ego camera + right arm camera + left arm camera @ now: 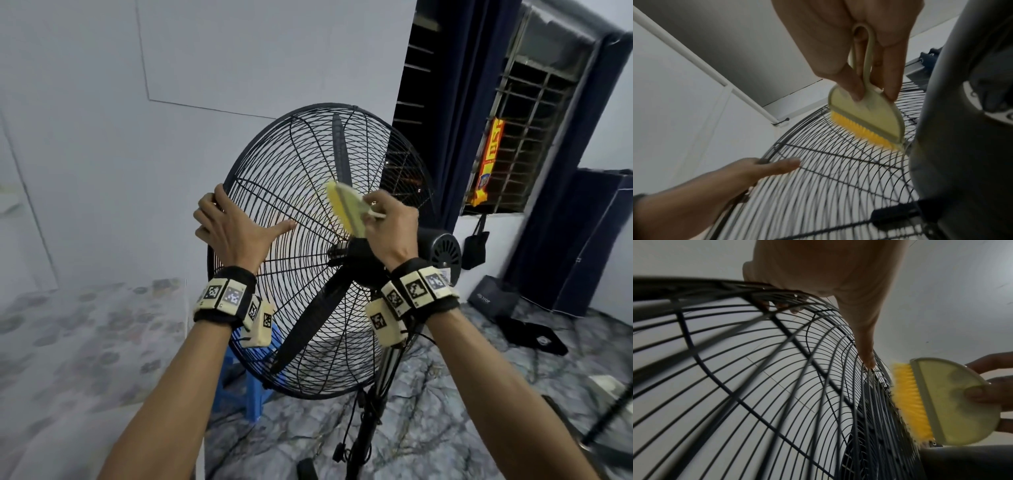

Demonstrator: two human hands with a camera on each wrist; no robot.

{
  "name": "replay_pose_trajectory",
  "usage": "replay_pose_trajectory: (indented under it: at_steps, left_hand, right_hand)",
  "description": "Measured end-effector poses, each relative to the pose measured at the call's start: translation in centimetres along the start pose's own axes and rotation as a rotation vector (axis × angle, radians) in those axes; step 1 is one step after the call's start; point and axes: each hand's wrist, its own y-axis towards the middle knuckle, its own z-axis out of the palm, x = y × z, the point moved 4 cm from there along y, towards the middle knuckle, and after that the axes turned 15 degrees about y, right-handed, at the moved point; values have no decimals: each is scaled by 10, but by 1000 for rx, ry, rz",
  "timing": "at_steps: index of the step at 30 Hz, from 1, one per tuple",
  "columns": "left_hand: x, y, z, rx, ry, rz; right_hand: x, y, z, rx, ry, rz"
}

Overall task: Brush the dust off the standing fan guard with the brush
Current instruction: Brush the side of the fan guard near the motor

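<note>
Marbled grey flooring (pixel 445 370) and pale walls (pixel 102 137) are noted. Fan guard (pixel 291 274) rim is gripped by left hand (pixel 233 229); brush (pixel 346 209), seemingly touching wires, is pinched by right hand (pixel 390 226).

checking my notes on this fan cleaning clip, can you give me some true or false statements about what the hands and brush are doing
1. The right hand holds the brush by its handle. True.
2. The brush has blue bristles. False: the bristles are yellow.
3. The left hand grips the rim of the fan guard, thumb stretched across the wires. True.
4. The bristles are up against the wires of the guard. True.
5. The left hand rests on the fan's pole. False: it is on the guard's rim.
6. A red stool stands behind the fan. False: the stool is blue.
</note>
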Motion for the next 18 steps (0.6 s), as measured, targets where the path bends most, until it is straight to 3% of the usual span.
replay_pose_trajectory:
  at_steps: [3,8,13,18]
  left_hand:
    - [0,-3,-1,-10,-9,5]
    - [-2,-2,1,-18,-25,17]
    - [-2,-5,1,-30,-29,26]
    - [-3,-2,2,-24,-28,25]
  right_hand:
    - [2,3,-2,-77,-56,-14]
    - [9,-10,11,52,-126,10]
    - [5,-3,-4,-96,-121,77]
    - [8,-15,12,135,-225,173]
